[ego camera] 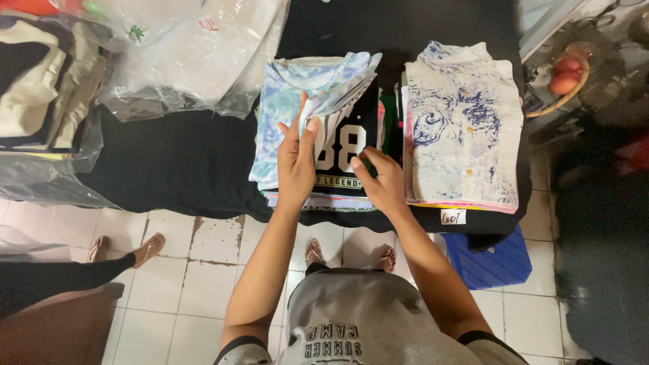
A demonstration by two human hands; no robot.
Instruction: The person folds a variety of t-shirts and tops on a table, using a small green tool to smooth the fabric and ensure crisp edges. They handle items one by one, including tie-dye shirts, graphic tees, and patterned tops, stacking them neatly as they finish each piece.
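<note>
A stack of folded shirts lies on a black-covered table (182,162). My left hand (295,157) lifts the right side of the top light blue tie-dye shirt (287,101), with its fingers slid under the fold. That uncovers a black shirt with large white print (348,145) beneath. My right hand (378,179) rests on that black shirt at its lower right, fingers curled and pressing it. To the right sits a second stack topped by a white buttoned shirt with blue swirls (463,122).
Clear plastic bags of clothing (169,54) cover the table's back left, and more bagged garments (40,101) lie at the far left. A blue plastic crate (490,260) stands under the table. Another person's legs and bare feet (128,253) are at the left. Fruit in a bowl (564,74) sits at right.
</note>
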